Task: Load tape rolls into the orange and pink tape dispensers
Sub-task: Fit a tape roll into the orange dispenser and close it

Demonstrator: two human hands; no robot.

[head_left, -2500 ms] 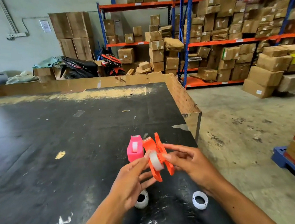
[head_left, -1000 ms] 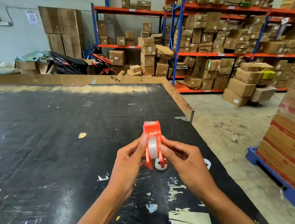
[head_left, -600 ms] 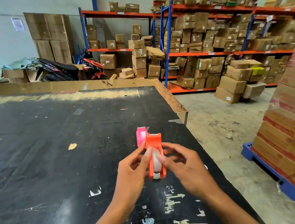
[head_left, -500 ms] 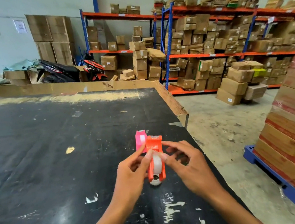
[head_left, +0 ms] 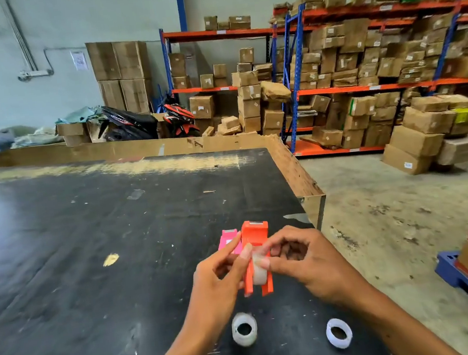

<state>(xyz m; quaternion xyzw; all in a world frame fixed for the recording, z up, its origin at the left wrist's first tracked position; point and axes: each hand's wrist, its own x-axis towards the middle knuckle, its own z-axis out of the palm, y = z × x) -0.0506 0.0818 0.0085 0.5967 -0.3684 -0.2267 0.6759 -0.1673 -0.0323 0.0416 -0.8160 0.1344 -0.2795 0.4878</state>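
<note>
- Black counter (head_left: 89, 252): orange dispenser (head_left: 256, 258) pinched between left hand (head_left: 218, 278) and right hand (head_left: 303, 260), fingers closed, steadying tape roll (head_left: 257, 271) for seating.
- Two spare rolls (head_left: 244, 328) kept close by.

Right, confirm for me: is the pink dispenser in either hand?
No, both hands hold the orange dispenser; the pink dispenser stands behind it.

Bright orange dispenser (head_left: 256, 250) holds a milky white roll (head_left: 257, 271); pink dispenser (head_left: 228, 240) behind it. Two whitish rolls (head_left: 244, 328) lie near on the scuffed black table (head_left: 89, 252). Far racks (head_left: 362, 89) are orange and blue.
</note>
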